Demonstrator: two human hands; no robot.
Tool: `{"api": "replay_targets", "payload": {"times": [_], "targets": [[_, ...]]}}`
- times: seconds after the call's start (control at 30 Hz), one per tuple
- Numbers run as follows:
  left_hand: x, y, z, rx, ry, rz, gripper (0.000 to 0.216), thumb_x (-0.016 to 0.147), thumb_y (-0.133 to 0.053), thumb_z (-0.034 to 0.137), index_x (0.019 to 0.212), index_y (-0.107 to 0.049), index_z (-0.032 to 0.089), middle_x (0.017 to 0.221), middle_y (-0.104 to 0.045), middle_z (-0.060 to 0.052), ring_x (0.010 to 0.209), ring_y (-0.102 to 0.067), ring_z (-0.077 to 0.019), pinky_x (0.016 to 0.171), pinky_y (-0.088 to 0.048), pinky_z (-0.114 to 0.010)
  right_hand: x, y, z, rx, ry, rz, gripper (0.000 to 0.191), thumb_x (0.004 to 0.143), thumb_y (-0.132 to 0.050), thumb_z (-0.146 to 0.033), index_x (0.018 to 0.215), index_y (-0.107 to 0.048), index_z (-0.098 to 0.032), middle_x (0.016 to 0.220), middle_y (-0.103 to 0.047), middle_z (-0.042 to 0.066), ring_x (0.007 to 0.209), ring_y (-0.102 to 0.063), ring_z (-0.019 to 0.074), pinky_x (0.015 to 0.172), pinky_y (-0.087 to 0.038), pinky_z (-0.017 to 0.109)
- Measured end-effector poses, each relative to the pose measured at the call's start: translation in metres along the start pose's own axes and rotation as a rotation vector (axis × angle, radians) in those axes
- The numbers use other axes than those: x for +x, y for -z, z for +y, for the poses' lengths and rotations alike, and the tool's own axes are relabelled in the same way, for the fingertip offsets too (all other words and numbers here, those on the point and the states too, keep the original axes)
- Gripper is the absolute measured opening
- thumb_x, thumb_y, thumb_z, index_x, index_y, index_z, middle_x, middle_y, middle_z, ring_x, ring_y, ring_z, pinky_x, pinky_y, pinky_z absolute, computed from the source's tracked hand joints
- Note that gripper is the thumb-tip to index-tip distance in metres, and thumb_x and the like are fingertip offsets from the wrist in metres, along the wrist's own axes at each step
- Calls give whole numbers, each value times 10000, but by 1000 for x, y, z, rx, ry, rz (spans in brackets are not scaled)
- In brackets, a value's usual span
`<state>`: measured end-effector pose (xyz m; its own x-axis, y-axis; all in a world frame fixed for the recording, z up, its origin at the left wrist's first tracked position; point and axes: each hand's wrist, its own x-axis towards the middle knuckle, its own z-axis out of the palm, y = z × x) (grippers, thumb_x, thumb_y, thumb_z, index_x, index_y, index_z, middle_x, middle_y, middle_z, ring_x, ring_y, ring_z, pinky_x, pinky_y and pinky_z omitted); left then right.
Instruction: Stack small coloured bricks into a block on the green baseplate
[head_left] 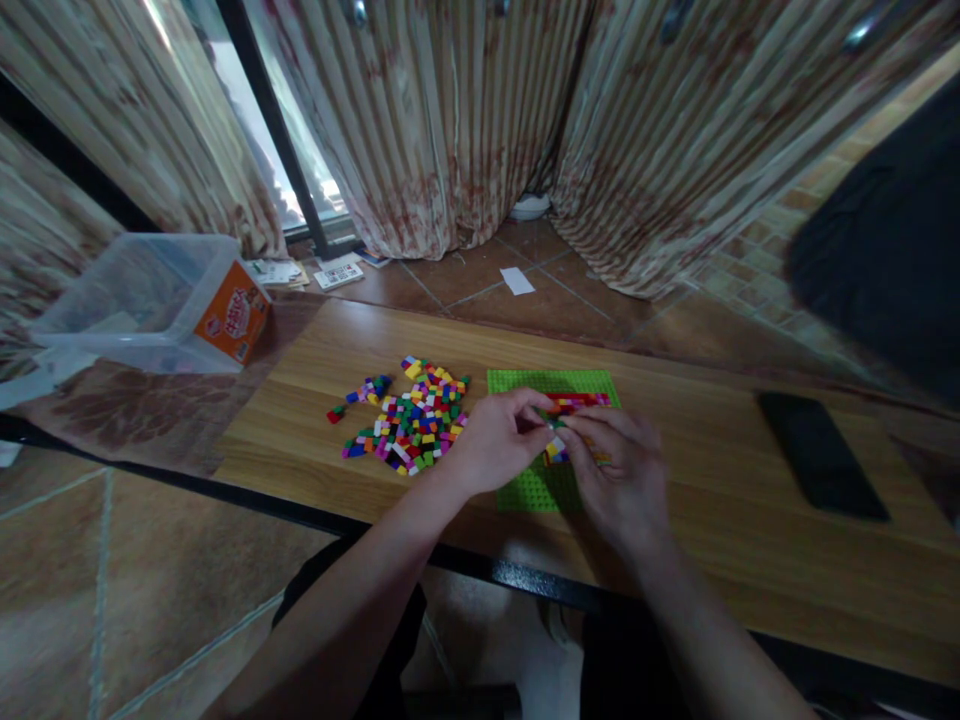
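Observation:
My left hand [504,440] and my right hand [619,465] meet above a green studded baseplate [536,490] on the wooden table. The fingers of both are pinched together around small toy bricks; a green and a white bit show between the fingertips, though the exact pieces are partly hidden. On the baseplate, a row of red and pink bricks [581,400] lies along the far part. Yellow and blue bricks [556,452] sit just below my fingers. Left of the baseplate spreads a loose pile of multicoloured toy bricks [420,415].
A black phone-like slab [821,455] lies on the table's right side. Beyond the left end stands a clear plastic bin [150,300] with an orange label. Striped curtains [450,130] hang behind the table, and a white paper [517,281] lies on the tiled floor.

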<state>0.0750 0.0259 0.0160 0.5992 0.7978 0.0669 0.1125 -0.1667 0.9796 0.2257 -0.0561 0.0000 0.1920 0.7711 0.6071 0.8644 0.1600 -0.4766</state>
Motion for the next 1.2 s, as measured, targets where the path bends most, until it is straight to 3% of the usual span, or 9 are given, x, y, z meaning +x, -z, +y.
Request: {"api": "replay_targets", "payload": {"times": [0.23, 0.6, 0.9, 1.2], "targets": [[1, 10, -1, 145, 38, 17, 227, 805, -626, 115, 1005, -730, 146, 773, -703, -9, 689, -621, -125, 663, -481, -250, 7, 5, 14, -95, 11, 10, 241, 985, -576, -363, 951, -790, -258, 983, -755, 76, 911, -636, 263, 842, -469, 461], [-2, 10, 1, 206, 8, -105, 312, 815, -571, 118, 1058, -760, 167, 744, -708, 5, 669, -612, -124, 626, -463, -237, 8, -1, 18, -127, 66, -99, 234, 988, -573, -356, 1006, -788, -266, 1058, -732, 76, 996, -601, 270, 866, -464, 463], [-2, 8, 5, 259, 23, -119, 399, 802, -563, 107, 1145, -758, 166, 782, -735, -10, 711, -649, -145, 698, -513, -267, 13, -5, 16, -26, -17, -40, 184, 950, -613, -339, 931, -782, -269, 992, -728, 66, 951, -631, 258, 886, -503, 485], [-2, 7, 2, 267, 8, -125, 389, 815, -564, 130, 1147, -760, 183, 766, -727, -2, 675, -632, -136, 651, -492, -252, 7, -2, 14, -44, 49, -24, 186, 957, -604, -286, 959, -790, -265, 1029, -740, 68, 974, -642, 258, 885, -512, 477]]}}
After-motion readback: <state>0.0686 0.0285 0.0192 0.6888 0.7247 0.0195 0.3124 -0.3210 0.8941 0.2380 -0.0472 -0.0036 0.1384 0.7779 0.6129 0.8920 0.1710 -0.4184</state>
